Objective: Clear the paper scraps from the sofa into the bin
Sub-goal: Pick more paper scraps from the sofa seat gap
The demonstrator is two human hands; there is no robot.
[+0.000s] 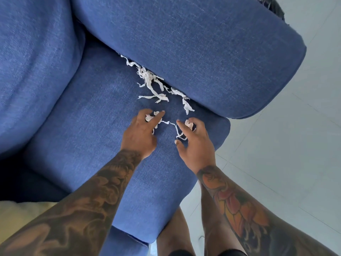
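White paper scraps (151, 80) lie in thin twisted strips on the blue sofa seat (88, 126), along the crease under the armrest (203, 48). My left hand (142, 133) rests on the seat just below them, fingers curled around small paper scraps (149, 117). My right hand (193, 141) is beside it, fingers bent over another small wad of paper scraps (188, 123). A thin strip (173, 126) runs between the two hands. No bin is in view.
The sofa's back cushion (36, 61) rises at the left. Pale tiled floor (286, 163) lies to the right of the sofa. My legs (175, 235) stand against the seat's front edge. A dark object (275, 8) shows behind the armrest at top right.
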